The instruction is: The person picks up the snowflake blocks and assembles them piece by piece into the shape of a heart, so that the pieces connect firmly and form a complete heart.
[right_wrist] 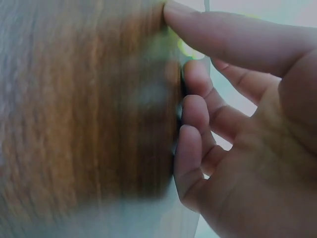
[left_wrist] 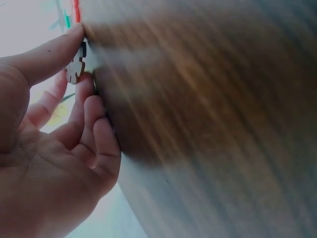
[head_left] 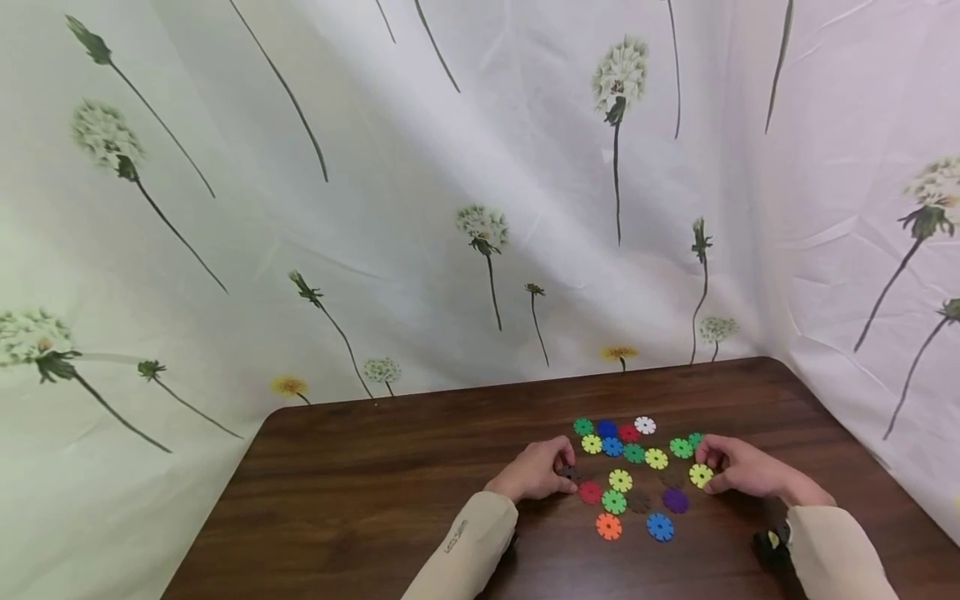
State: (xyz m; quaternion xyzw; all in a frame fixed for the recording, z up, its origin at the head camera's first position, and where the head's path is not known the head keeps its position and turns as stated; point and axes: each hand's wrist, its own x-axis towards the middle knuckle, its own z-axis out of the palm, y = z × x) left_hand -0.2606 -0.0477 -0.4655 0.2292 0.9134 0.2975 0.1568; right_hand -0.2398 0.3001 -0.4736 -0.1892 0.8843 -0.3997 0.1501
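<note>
Thin, notched plastic building discs lie flat on the brown wooden table. At the group's left side my left hand curls thumb and fingers round a dark brown disc; it appears edge-on between them in the left wrist view. A red disc lies right by that thumb. On the other side, my right hand has its thumb and fingers at the edges of a yellow disc. Two green discs sit beside its fingertips, one partly behind them.
Between the hands lie a purple disc, a blue disc, an orange disc and several more. Farther back, a loose row includes a white disc. A dandelion-print cloth hangs behind the table's far edge.
</note>
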